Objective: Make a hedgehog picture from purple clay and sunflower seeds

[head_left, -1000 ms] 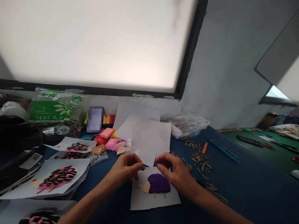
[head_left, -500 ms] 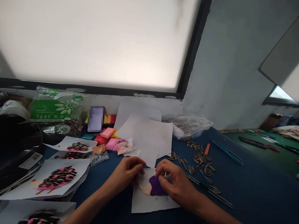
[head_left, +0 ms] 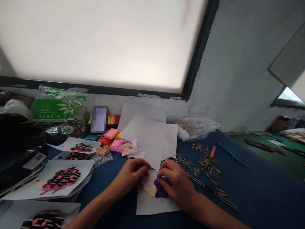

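A sheet of white paper (head_left: 149,206) lies in front of me with a hedgehog-like shape on it. Its body is flat purple clay (head_left: 161,190) and its pointed head is pale peach clay (head_left: 152,191); small pencil-drawn legs show below. My right hand (head_left: 175,179) covers the body's right side, thumb and forefinger closed together at the purple clay's upper edge. At the paper's upper left, my left hand (head_left: 134,173) has its fingers curled and thumb near the forefinger; whatever they may hold is hidden.
Finished seed-and-clay pictures (head_left: 62,179) are stacked at left. Behind them are a green seed bag (head_left: 57,109) and coloured clay packs (head_left: 111,133). Blank sheets (head_left: 147,136) lie ahead. Loose striped seeds (head_left: 209,165), an orange stick (head_left: 213,151), blue tweezers (head_left: 233,155) and metal tweezers (head_left: 214,192) lie at right.
My right thumb and forefinger have come closer together over the purple clay's upper edge. My left hand has barely changed. The whole view has shifted slightly.
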Demonstrator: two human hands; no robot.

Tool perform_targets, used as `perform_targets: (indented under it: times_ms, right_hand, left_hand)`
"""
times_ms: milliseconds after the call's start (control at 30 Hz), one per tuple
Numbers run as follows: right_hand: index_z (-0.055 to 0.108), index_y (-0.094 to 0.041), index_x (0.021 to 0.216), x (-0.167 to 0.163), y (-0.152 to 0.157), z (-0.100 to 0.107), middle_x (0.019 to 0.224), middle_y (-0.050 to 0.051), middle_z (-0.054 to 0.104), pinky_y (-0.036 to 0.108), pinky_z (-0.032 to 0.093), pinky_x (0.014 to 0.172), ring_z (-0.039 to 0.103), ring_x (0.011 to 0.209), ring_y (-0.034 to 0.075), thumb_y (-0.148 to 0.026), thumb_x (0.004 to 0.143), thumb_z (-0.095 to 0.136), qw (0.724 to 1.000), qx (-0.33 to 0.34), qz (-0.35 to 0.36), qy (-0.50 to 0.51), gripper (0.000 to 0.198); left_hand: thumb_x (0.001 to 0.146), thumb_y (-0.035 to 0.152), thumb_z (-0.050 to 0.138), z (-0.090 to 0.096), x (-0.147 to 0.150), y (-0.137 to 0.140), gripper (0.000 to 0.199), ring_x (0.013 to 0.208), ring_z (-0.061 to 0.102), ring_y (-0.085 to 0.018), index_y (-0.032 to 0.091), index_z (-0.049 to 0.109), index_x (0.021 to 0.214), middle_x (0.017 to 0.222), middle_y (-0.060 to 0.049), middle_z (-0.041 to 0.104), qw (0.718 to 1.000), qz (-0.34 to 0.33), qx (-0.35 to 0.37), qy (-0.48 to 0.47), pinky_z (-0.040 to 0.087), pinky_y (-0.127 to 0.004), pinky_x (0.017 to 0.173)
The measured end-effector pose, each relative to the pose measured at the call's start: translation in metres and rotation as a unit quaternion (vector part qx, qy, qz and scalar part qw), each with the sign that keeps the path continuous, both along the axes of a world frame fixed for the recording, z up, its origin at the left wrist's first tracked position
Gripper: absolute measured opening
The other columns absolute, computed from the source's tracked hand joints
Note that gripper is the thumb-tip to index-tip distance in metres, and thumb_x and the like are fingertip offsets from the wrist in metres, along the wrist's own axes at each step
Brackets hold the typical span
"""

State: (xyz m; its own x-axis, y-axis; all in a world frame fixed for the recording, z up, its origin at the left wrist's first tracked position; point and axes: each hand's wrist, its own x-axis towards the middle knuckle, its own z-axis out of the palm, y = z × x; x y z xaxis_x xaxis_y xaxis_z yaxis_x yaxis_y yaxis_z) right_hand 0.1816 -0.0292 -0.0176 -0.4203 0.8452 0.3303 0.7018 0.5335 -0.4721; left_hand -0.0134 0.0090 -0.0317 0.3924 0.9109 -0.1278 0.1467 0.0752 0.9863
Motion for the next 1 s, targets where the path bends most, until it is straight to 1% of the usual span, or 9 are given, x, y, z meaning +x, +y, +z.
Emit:
perform_targets:
  times_ms: [67,233,367,467,567,633,733,833,1000]
  right_hand:
    - [0.066,-0.018,0.079,-0.001,0.001,0.000,0.091,0.006,0.062,0.037,0.047,0.079,0.058,0.086,0.021,-0.004,0.081,0.065,1.000,0.003,0.000,-0.023,0.015]
    - [0.069,-0.016,0.079,-0.003,0.002,0.004,0.092,0.007,0.064,0.037,0.048,0.080,0.059,0.088,0.022,-0.006,0.082,0.065,0.998,-0.019,0.003,-0.058,0.012]
    - [0.071,-0.015,0.081,-0.001,-0.001,0.007,0.093,0.009,0.064,0.038,0.049,0.080,0.059,0.088,0.023,-0.006,0.084,0.060,0.997,-0.016,0.021,-0.075,0.015]
    - [0.073,-0.016,0.086,0.001,-0.004,0.009,0.097,0.010,0.063,0.040,0.049,0.080,0.059,0.090,0.024,-0.007,0.085,0.056,0.996,-0.006,0.034,-0.084,0.019]
    - [0.073,-0.015,0.099,0.006,-0.006,0.009,0.102,0.012,0.063,0.040,0.050,0.081,0.059,0.093,0.025,-0.006,0.086,0.053,0.996,0.004,0.037,-0.075,0.026]
    - [0.072,-0.014,0.107,0.010,-0.006,0.008,0.105,0.014,0.062,0.041,0.051,0.082,0.059,0.095,0.026,-0.001,0.084,0.050,0.997,0.012,0.036,-0.068,0.035]
    - [0.072,-0.015,0.105,0.017,-0.007,0.003,0.107,0.014,0.061,0.040,0.051,0.081,0.059,0.095,0.026,0.006,0.078,0.047,0.997,0.033,0.037,-0.062,0.042]
    - [0.073,-0.017,0.102,0.020,-0.009,-0.005,0.108,0.014,0.061,0.040,0.052,0.079,0.060,0.095,0.026,0.008,0.076,0.046,0.995,0.071,0.043,-0.063,0.045]
    - [0.071,-0.018,0.105,0.020,-0.012,-0.014,0.114,0.016,0.060,0.043,0.053,0.081,0.059,0.101,0.028,0.005,0.080,0.046,0.988,0.114,0.052,-0.089,0.041]
  left_hand:
    - [0.072,0.049,0.061,0.000,0.000,0.000,0.038,0.045,0.052,-0.010,0.015,0.064,0.088,0.070,0.000,0.064,1.000,0.001,0.002,-0.002,0.037,-0.021,0.042]
    - [0.072,0.048,0.061,-0.001,0.000,0.001,0.037,0.045,0.053,-0.010,0.015,0.063,0.087,0.070,0.000,0.064,1.000,-0.003,0.003,-0.001,0.037,-0.021,0.042]
    - [0.074,0.047,0.061,-0.002,-0.001,0.001,0.036,0.046,0.054,-0.010,0.015,0.064,0.089,0.072,0.000,0.064,1.000,-0.011,0.002,-0.004,0.039,-0.021,0.043]
    - [0.075,0.047,0.061,-0.002,-0.001,0.001,0.035,0.046,0.054,-0.011,0.015,0.064,0.089,0.072,0.000,0.064,1.000,-0.013,0.003,-0.006,0.039,-0.022,0.044]
    - [0.073,0.048,0.062,-0.002,-0.001,0.001,0.036,0.045,0.053,-0.011,0.015,0.063,0.088,0.070,0.000,0.064,1.000,-0.008,0.004,-0.004,0.039,-0.022,0.043]
    - [0.073,0.048,0.062,-0.003,-0.001,0.001,0.038,0.045,0.053,-0.011,0.014,0.064,0.091,0.070,0.001,0.063,1.000,-0.005,0.002,-0.004,0.040,-0.022,0.043]
    - [0.072,0.046,0.063,-0.004,-0.001,0.001,0.039,0.046,0.055,-0.010,0.014,0.065,0.095,0.071,0.001,0.064,1.000,-0.003,-0.006,-0.006,0.042,-0.022,0.044]
    - [0.068,0.043,0.065,-0.004,-0.001,0.003,0.035,0.044,0.054,-0.010,0.013,0.066,0.087,0.067,0.002,0.062,1.000,-0.007,-0.013,-0.006,0.041,-0.022,0.043]
    - [0.066,0.042,0.067,-0.004,-0.001,0.003,0.032,0.042,0.052,-0.009,0.014,0.065,0.080,0.060,0.005,0.058,1.000,-0.010,-0.018,-0.007,0.040,-0.021,0.041]
